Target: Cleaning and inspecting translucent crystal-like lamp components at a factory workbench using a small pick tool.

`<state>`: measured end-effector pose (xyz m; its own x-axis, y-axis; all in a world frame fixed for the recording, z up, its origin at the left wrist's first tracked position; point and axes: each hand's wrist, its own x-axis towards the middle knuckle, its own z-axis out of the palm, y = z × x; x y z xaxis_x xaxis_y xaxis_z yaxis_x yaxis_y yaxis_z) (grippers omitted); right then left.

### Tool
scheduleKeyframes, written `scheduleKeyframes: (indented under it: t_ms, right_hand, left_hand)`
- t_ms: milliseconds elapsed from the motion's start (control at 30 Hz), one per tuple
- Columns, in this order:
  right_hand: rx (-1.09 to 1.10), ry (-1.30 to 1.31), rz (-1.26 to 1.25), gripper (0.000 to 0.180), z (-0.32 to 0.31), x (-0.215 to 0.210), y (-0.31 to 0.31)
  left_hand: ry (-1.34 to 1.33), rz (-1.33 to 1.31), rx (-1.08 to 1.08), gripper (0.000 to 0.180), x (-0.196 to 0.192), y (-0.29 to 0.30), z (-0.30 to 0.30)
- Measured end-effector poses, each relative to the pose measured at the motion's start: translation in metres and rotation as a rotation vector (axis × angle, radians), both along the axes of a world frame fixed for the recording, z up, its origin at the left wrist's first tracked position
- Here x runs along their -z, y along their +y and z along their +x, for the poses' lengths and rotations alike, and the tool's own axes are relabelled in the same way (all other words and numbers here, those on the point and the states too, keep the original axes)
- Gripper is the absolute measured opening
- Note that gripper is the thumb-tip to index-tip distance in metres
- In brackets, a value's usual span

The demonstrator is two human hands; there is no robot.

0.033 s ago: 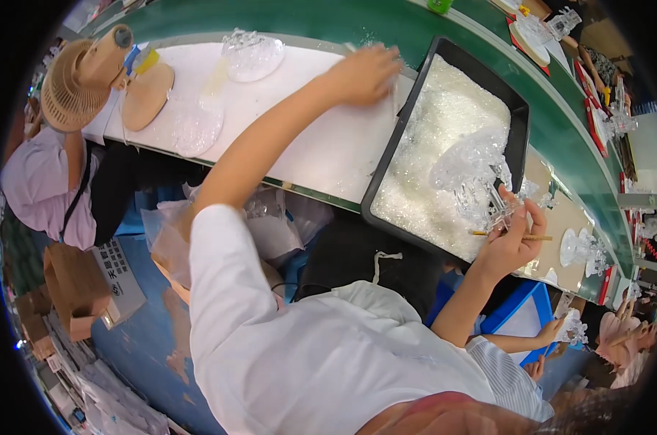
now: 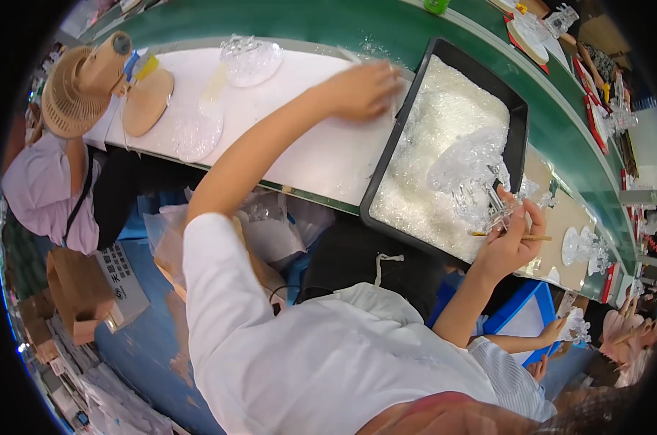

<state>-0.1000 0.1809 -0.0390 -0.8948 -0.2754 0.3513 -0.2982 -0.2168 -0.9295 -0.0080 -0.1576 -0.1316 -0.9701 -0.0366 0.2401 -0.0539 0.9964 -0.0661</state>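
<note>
My right hand (image 2: 513, 243) is closed round a clear, glass-like ornament (image 2: 473, 192) with a rounded base, tilted over the black tray. A thin brown stick (image 2: 535, 238), perhaps a brush handle, is also held between its fingers. The tray (image 2: 520, 138) contains white, glittering granules (image 2: 444, 109). My left hand (image 2: 364, 90) is over the white-covered tabletop, just left of the tray's far corner. Its fingers curl but are smeared by motion, and whether they hold anything is unclear. A thin pale strip (image 2: 348, 54) lies just beyond that hand.
Left along the table are a clear ornament (image 2: 250, 61), a flat clear disc (image 2: 198, 134) and a beige fan (image 2: 78, 83). More clear ornaments (image 2: 585, 250) stand at right. Beyond runs a green belt (image 2: 321, 29). Another person's hand (image 2: 553, 333) holds an ornament near a blue bin (image 2: 520, 319).
My left hand has shifted slightly nearer to me, its elbow and sleeve moving a little left. The right hand and the ornament stay nearly in place.
</note>
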Motion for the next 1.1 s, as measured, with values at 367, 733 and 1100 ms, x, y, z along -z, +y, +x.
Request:
scheduleKeyframes:
  t_ms: [367, 733, 1100]
  right_hand:
    - [-0.02, -0.047, -0.03, 0.01, 0.002, 0.001, 0.001]
    - [-0.051, -0.068, -0.026, 0.01, 0.005, 0.0, 0.001]
    - [-0.094, -0.058, 0.003, 0.013, 0.007, 0.003, 0.006]
  left_hand:
    - [0.125, 0.031, -0.266, 0.05, 0.0, -0.037, -0.007]
    - [-0.009, -0.104, 0.043, 0.006, -0.045, 0.012, 0.046]
    - [0.389, -0.209, -0.86, 0.016, -0.15, -0.016, 0.158]
